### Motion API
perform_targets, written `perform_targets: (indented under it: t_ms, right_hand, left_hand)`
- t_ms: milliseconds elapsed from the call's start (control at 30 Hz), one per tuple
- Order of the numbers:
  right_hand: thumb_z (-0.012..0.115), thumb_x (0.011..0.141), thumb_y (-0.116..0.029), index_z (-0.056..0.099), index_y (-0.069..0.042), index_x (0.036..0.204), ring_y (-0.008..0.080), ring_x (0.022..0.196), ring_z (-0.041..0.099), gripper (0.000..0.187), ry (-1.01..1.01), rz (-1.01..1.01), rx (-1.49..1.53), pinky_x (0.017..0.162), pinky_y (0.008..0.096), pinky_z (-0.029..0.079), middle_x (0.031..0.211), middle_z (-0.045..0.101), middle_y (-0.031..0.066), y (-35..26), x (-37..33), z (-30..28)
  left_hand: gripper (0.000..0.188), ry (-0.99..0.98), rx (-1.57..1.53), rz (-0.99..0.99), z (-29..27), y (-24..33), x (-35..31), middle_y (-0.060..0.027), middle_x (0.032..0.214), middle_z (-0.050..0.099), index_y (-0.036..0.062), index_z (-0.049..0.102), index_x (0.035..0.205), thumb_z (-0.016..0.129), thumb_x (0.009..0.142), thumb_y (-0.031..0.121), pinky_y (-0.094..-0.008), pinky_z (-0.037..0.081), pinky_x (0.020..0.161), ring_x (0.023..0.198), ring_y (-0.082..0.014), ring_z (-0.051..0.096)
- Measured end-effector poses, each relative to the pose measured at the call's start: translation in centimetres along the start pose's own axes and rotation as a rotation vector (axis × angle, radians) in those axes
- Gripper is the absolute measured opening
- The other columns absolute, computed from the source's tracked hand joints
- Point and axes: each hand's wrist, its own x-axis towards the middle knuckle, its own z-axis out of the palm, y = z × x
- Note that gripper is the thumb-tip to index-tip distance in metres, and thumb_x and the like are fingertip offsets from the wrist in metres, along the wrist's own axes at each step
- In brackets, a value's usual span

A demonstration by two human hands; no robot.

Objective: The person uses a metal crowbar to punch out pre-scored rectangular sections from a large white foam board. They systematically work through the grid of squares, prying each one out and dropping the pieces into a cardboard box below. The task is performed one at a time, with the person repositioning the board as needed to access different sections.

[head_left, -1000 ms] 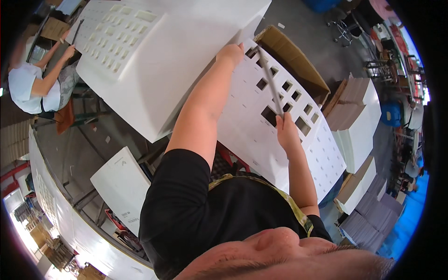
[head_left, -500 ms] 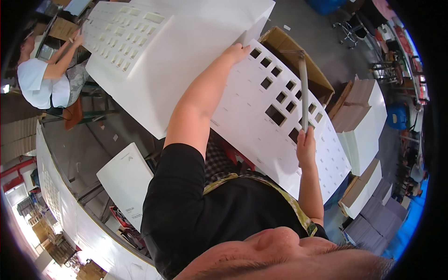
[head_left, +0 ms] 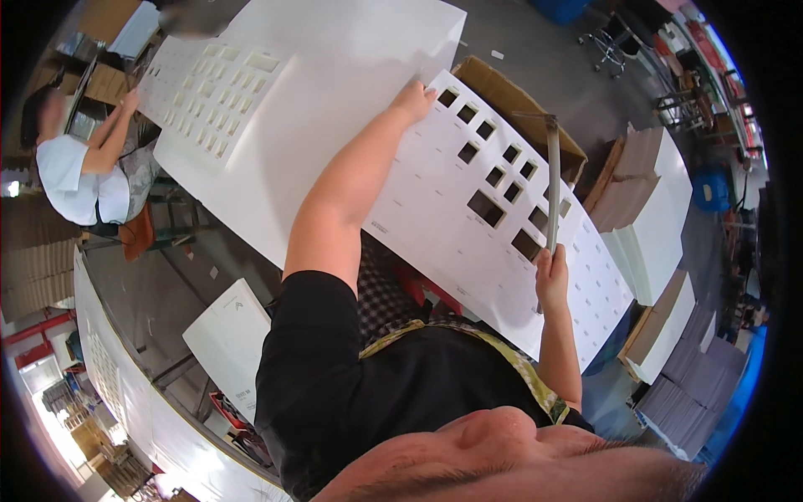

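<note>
A large white board (head_left: pixel 427 226) with rows of square and rectangular cut-outs lies tilted in front of me. My left hand (head_left: pixel 414 102) grips its far left corner, fingers curled over the edge. In my right hand (head_left: pixel 552 280), closed around the lower end, is a long grey hammer-like tool (head_left: pixel 554 184) with a thin crosspiece at its far end. The tool stands out over the cut-outs at the board's right side; whether it touches the board I cannot tell.
An open brown carton (head_left: pixel 489 88) stands behind the board. White boards are stacked (head_left: pixel 648 197) at the right. A large white panel (head_left: pixel 318 92) spreads to the left, with another person (head_left: pixel 79 176) seated beyond it. A smaller white board (head_left: pixel 226 335) lies lower left.
My right hand and the tool have shifted slightly nearer and to the right over the board. My left hand keeps hold of the corner. A dark blurred shape has appeared at the upper left.
</note>
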Motion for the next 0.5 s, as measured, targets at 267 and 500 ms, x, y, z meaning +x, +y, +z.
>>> perform_targets:
  t_ms: [267,500]
  right_hand:
    - [0.043,0.098,-0.021,0.044,-0.002,0.094,0.0271,0.057,0.051,0.019,0.028,0.05,0.076,0.056,0.0383,0.041,0.065,0.053,0.0136,1.2,0.5,0.0]
    - [0.049,0.095,-0.023,0.041,-0.003,0.096,0.0466,0.069,0.054,0.021,-0.175,-0.043,-0.045,0.059,0.05,0.04,0.071,0.056,0.0261,-1.2,0.7,1.1]
  left_hand:
    - [0.048,-0.119,0.038,-0.048,0.7,2.8,2.2,-0.0253,0.122,0.054,-0.001,0.051,0.119,0.047,0.092,0.039,-0.0441,0.04,0.097,0.115,-0.0386,0.051]
    - [0.046,-0.005,0.28,0.006,2.8,2.5,2.2,-0.0169,0.125,0.052,0.0073,0.056,0.116,0.046,0.091,0.045,-0.0467,0.04,0.097,0.118,-0.0358,0.047]
